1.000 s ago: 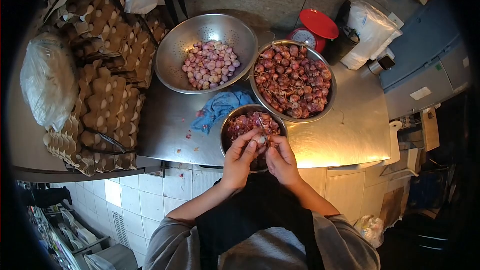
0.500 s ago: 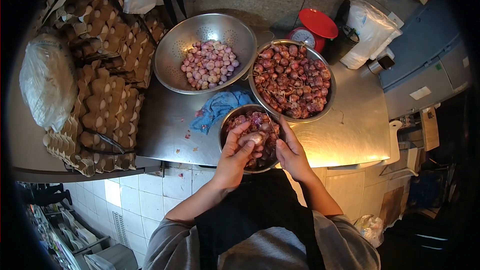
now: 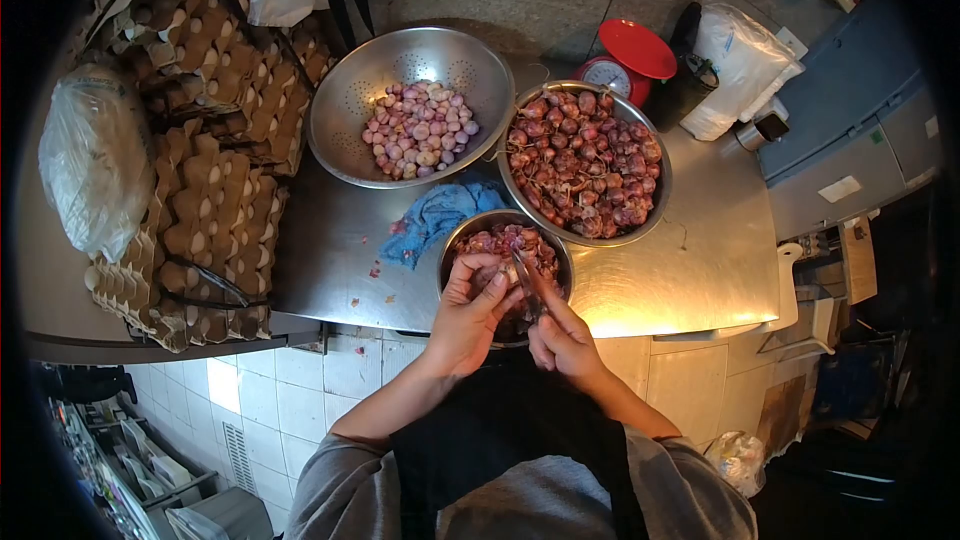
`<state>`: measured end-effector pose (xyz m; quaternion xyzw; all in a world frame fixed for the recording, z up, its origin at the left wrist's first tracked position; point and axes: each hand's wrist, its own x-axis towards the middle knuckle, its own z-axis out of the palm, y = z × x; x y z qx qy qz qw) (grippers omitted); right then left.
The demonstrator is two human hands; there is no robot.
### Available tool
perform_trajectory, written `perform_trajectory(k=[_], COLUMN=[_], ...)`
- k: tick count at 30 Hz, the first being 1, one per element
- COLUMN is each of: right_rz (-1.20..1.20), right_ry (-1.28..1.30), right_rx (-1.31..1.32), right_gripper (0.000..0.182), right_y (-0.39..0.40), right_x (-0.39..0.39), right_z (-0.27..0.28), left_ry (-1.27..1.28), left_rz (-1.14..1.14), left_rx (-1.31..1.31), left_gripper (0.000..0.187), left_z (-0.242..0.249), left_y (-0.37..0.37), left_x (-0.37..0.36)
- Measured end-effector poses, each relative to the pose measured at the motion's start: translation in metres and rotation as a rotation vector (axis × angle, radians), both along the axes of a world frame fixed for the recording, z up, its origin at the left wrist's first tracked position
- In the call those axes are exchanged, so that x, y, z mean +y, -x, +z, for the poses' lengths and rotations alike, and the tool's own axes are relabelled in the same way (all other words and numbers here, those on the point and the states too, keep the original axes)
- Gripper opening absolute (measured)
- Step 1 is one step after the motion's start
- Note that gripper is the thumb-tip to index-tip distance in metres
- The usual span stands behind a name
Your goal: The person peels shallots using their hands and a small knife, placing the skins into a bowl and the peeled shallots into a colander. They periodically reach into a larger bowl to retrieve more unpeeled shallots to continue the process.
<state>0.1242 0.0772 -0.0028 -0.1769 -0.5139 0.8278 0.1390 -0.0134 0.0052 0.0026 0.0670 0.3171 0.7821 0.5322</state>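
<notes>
My left hand [image 3: 465,325] holds a shallot [image 3: 511,276] between thumb and fingers, over a small metal bowl [image 3: 570,275] of reddish skins [image 3: 500,239]. Closed around a small knife [image 3: 520,268], my right hand [image 3: 562,336] keeps the blade against or very near the shallot; its handle is hidden in the fingers. Just beyond, on the right, a larger bowl [image 3: 665,202] is heaped with unpeeled shallots [image 3: 585,155]. A steel colander [image 3: 335,125] at the back left contains pale, peeled shallots [image 3: 420,130]. A crumpled blue cloth [image 3: 437,215] lies beside the small bowl.
Egg trays [image 3: 215,215] are stacked at the left, with a plastic bag [image 3: 95,165] on them. Behind the large bowl stand a red scale [image 3: 637,48] and a white bag [image 3: 735,65]. Skin scraps dot the steel table [image 3: 690,290].
My right hand has closed and turned inward, bringing the knife blade to the shallot. My left hand has tilted the shallot and its fingers now cover more of it.
</notes>
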Motion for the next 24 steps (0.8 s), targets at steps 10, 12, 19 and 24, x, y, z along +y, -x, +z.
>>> perform_trajectory(k=[10,12,19,24], right_rz=[-0.049,-0.050,-0.032,-0.097], right_ry=[-0.095,-0.111,-0.086,-0.534], right_rx=[-0.030,-0.043,-0.072,-0.137], right_gripper=[0.051,0.050,0.048,0.043], right_y=[0.003,0.003,0.001,0.002], right_x=[-0.006,-0.005,-0.003,-0.001], right_z=[-0.001,0.007,0.010,0.002], left_ry=[-0.023,-0.015,-0.049,-0.037], left_rz=[0.086,0.151,0.215,0.251], left_rx=[0.163,0.363,0.573,0.557], left_gripper=[0.027,0.035,0.044,0.043], left_z=[-0.002,-0.005,-0.005,-0.002], left_y=[-0.001,-0.002,-0.004,-0.007], left_x=[0.000,0.000,-0.001,-0.001])
